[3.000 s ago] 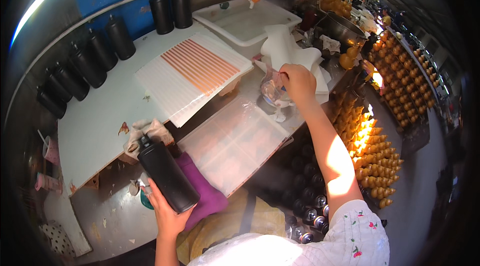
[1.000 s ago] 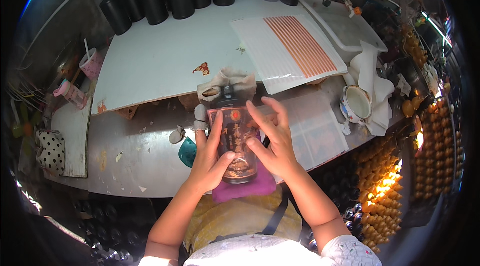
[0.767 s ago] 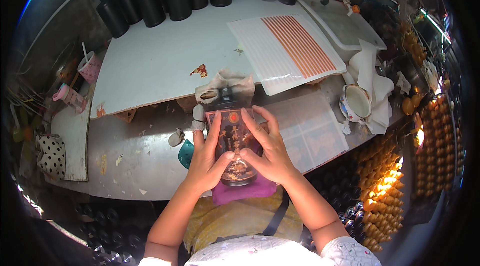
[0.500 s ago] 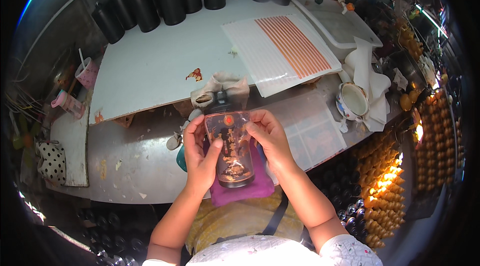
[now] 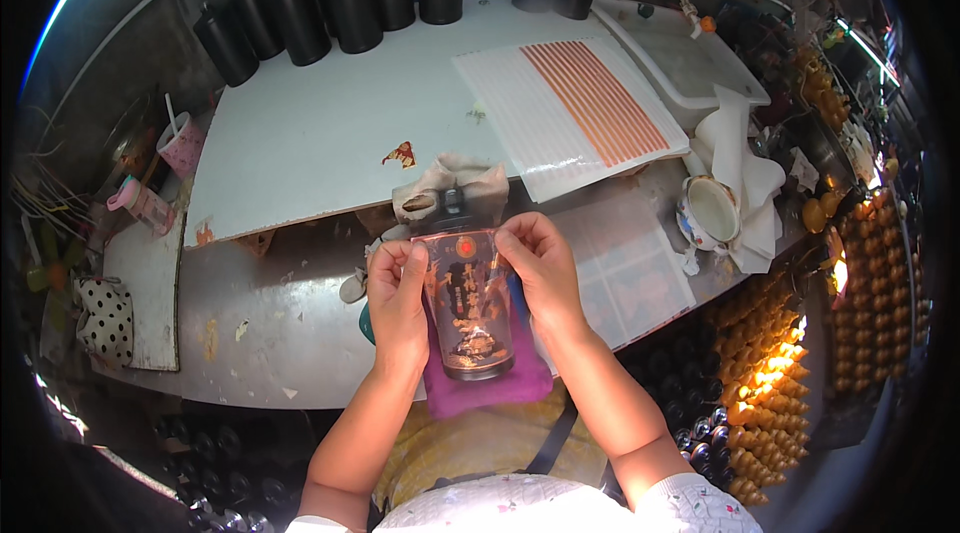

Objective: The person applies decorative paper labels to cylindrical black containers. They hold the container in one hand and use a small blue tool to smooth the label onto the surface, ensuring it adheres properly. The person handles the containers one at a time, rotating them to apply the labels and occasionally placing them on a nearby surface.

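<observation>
At the far left stand a pink cup (image 5: 183, 145) and a row of black canisters (image 5: 330, 3) along the far edge of the white surface (image 5: 300, 133). Near the middle, the left hand (image 5: 396, 295) and right hand (image 5: 541, 268) each curl their fingers around one side of a dark bottle (image 5: 470, 303), which lies over a purple cloth (image 5: 490, 373) with its cap pointing away. To the right lie an orange-striped sheet (image 5: 580, 108), a white bowl (image 5: 710, 211) and rows of glowing orange bottles (image 5: 770, 373).
</observation>
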A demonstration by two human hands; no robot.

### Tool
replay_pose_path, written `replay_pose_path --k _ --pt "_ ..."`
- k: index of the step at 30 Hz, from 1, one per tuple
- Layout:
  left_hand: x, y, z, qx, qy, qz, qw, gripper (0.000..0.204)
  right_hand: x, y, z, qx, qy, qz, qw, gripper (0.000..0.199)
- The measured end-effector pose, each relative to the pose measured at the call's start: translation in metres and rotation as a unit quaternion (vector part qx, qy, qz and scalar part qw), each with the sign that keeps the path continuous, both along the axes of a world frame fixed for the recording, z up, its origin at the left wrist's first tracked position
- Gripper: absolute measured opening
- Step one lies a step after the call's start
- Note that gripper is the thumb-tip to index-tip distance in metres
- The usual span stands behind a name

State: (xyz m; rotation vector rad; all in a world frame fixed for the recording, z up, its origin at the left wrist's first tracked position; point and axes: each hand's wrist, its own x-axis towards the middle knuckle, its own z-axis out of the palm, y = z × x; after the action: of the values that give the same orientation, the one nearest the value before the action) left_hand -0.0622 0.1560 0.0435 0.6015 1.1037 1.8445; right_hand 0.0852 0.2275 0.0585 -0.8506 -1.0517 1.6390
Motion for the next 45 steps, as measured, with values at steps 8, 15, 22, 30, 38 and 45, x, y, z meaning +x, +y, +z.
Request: replay_pose_path --k 8,15,22,30,38,45 --pt "0.001 -0.007 -0.007 0.003 0.022 0.055 0.998 0.028 0.006 -0.008 0.002 0.04 -0.01 0.0 0.999 0.041" --pt "-0.015 -0.048 -0.021 0.008 0.548 -0.137 0.825 0.089 0.046 -0.028 -0.015 0.3 -0.206 0.163 0.917 0.096" --pt "-0.018 -0.051 -0.032 0.004 0.502 -0.165 0.849 0.101 0.047 -0.028 -0.016 0.294 -0.204 0.197 0.913 0.098" --pt "-0.011 -0.032 -0.018 0.032 0.48 -0.137 0.866 0.103 0.041 -0.023 -0.016 0.309 -0.199 0.176 0.913 0.101" --pt "-0.014 -0.032 -0.023 0.04 0.467 -0.15 0.87 0.107 0.042 -0.026 -0.011 0.275 -0.193 0.197 0.921 0.105" --pt "-0.016 -0.02 -0.012 0.02 0.446 -0.151 0.882 0.115 0.04 -0.018 -0.014 0.297 -0.185 0.19 0.917 0.109"
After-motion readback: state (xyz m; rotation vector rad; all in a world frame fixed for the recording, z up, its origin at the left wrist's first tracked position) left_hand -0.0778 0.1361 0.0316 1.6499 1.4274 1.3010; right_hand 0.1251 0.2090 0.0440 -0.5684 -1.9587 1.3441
